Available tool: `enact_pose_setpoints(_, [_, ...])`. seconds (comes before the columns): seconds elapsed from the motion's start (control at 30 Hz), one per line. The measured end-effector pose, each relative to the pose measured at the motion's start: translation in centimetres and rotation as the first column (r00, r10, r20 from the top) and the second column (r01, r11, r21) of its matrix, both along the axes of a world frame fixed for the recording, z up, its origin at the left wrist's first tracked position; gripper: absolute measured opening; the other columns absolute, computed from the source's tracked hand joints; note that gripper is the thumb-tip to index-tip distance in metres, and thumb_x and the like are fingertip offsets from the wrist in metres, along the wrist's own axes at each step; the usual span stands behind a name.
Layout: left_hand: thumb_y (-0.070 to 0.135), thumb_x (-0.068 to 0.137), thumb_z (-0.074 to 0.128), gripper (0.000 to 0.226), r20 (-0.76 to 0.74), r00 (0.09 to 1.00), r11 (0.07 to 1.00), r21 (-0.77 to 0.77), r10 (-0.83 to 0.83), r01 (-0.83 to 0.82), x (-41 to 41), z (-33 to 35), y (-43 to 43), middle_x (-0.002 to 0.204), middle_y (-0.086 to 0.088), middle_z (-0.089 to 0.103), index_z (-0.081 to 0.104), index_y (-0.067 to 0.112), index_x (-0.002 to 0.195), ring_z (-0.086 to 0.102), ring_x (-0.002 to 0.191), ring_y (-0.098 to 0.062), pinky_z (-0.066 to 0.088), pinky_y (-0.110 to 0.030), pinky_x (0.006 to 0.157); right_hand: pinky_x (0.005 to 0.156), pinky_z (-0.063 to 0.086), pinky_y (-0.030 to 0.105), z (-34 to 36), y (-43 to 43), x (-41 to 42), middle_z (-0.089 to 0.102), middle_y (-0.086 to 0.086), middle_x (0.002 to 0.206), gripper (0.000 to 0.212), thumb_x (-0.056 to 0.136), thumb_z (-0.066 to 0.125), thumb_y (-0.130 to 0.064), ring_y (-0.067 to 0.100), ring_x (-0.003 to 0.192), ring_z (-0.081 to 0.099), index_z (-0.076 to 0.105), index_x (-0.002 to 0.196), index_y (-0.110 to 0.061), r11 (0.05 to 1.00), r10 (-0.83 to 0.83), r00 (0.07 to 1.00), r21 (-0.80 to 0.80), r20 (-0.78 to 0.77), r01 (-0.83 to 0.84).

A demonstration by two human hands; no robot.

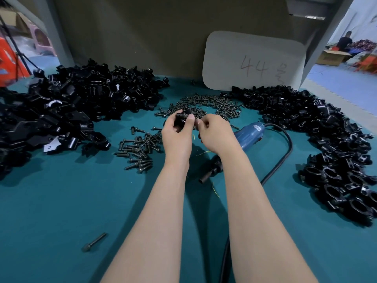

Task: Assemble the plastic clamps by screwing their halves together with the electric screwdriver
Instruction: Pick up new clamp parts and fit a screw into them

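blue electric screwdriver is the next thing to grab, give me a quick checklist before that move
1. Black plastic clamp gripped in left hand: ok.
2. Screw seated in the clamp: cannot tell, right hand fingers hide it.
3. Blue electric screwdriver within reach: ok, it lies on the teal table under the right forearm.
4. Right hand free to lift the tool: not ok, fingers pinched at the clamp.
5. Black cord clear of the parts piles: ok.
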State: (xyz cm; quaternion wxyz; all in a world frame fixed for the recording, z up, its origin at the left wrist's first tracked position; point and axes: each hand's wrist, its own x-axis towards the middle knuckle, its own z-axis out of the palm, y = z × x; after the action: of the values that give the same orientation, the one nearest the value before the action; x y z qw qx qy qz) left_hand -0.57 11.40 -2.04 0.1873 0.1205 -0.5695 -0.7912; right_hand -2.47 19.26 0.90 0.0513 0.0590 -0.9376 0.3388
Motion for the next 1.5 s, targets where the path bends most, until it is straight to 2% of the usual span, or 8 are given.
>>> enact_pose_setpoints(0.2, [0.017, 0.093, 0.063, 0.013, -0.015, 0.999, 0.997, 0.057, -0.043, 0.044, -0.1, -0.2, 0.1, 0.092, 0.000, 0.064, 0.063, 0.012, 0.105, 0.060, 0.085, -0.012, 0.052, -0.024, 0.083, 0.066, 0.033, 0.030, 0.0, 0.8, 0.0, 0.052, 0.002, 0.070, 0.042, 0.102, 0.036, -0.038, 0.026, 0.080, 0.050, 0.049, 0.070, -0.013, 0.991, -0.125, 0.992, -0.051, -0.003, 0.125])
enact_pose_setpoints(0.37, [0.015, 0.095, 0.060, 0.007, -0.004, 0.996, 0.925, 0.372, -0.085, 0.081, -0.4, 0.0, -0.7, 0.089, -0.003, 0.063, 0.059, 0.011, 0.089, 0.067, 0.068, -0.009, 0.056, -0.018, 0.071, 0.100, 0.036, 0.045, -0.1, 5.1, -0.3, 0.029, 0.017, 0.143, 0.067, 0.089, 0.058, -0.051, 0.039, 0.127, 0.036, 0.036, 0.138, -0.011, 0.844, -0.534, 0.840, 0.008, 0.096, 0.536])
enact_pose_setpoints(0.6, [0.009, 0.093, 0.061, 0.005, -0.011, 0.985, 0.806, 0.574, -0.169, 0.145, -0.1, 0.4, -1.2, 0.098, -0.015, 0.063, 0.059, 0.005, 0.091, 0.067, 0.079, -0.019, 0.056, -0.018, 0.064, 0.069, 0.037, 0.031, -1.5, 6.9, -0.8, 0.046, 0.019, 0.127, 0.075, 0.078, 0.073, -0.031, 0.028, 0.089, 0.048, 0.034, 0.134, 0.000, 0.800, -0.512, 0.805, -0.176, 0.300, 0.574])
enact_pose_setpoints(0.67, [0.007, 0.093, 0.060, 0.004, -0.011, 0.988, 0.803, 0.581, -0.151, 0.129, -0.1, 0.4, -1.3, 0.095, -0.015, 0.063, 0.058, 0.005, 0.090, 0.066, 0.080, -0.021, 0.057, -0.019, 0.064, 0.064, 0.040, 0.031, -1.4, 7.4, -0.8, 0.059, 0.013, 0.097, 0.041, 0.074, 0.070, -0.020, 0.025, 0.079, 0.053, 0.055, 0.106, -0.001, 0.669, -0.463, 0.825, -0.482, 0.323, 0.565])
enact_pose_setpoints(0.77, [0.006, 0.093, 0.060, 0.005, -0.003, 0.992, 0.821, 0.561, -0.128, 0.107, -0.1, 0.3, -1.4, 0.103, -0.017, 0.060, 0.058, 0.004, 0.090, 0.063, 0.089, -0.025, 0.059, -0.021, 0.072, 0.070, 0.045, 0.032, -0.3, 7.2, -0.4, 0.058, 0.008, 0.080, 0.011, 0.075, 0.063, -0.007, 0.020, 0.071, 0.052, 0.054, 0.081, -0.006, 0.238, -0.309, 0.858, -0.840, 0.410, 0.487])
enact_pose_setpoints(0.93, [0.007, 0.093, 0.061, 0.005, 0.016, 0.994, 0.825, 0.560, -0.109, 0.081, -0.3, 0.2, -1.5, 0.105, -0.016, 0.060, 0.058, 0.004, 0.090, 0.065, 0.087, -0.022, 0.059, -0.020, 0.070, 0.067, 0.054, 0.031, 0.9, 7.2, 0.6, 0.054, 0.004, 0.077, 0.013, 0.084, 0.062, -0.010, 0.016, 0.067, 0.055, 0.049, 0.081, -0.011, -0.161, -0.095, 0.930, -0.927, 0.356, 0.338])
enact_pose_setpoints(1.17, [0.007, 0.093, 0.061, 0.006, 0.034, 0.992, 0.837, 0.541, -0.119, 0.082, -0.3, 0.0, -1.5, 0.096, -0.013, 0.061, 0.058, 0.005, 0.089, 0.066, 0.078, -0.018, 0.058, -0.019, 0.066, 0.059, 0.053, 0.027, 0.5, 7.3, 0.6, 0.054, 0.004, 0.068, 0.050, 0.078, 0.073, -0.048, 0.016, 0.056, 0.055, 0.055, 0.100, -0.007, -0.259, -0.016, 0.933, -0.903, 0.359, 0.343])
enact_pose_setpoints(1.5, [0.008, 0.093, 0.062, 0.008, 0.051, 0.991, 0.850, 0.520, -0.126, 0.082, -0.4, -0.1, -1.4, 0.093, -0.012, 0.061, 0.058, 0.005, 0.087, 0.066, 0.072, -0.016, 0.058, -0.019, 0.066, 0.056, 0.054, 0.027, 0.2, 6.9, 0.4, 0.062, 0.007, 0.071, 0.038, 0.083, 0.071, -0.042, 0.016, 0.053, 0.062, 0.057, 0.091, -0.007, -0.329, -0.128, 0.924, -0.894, 0.362, 0.304])
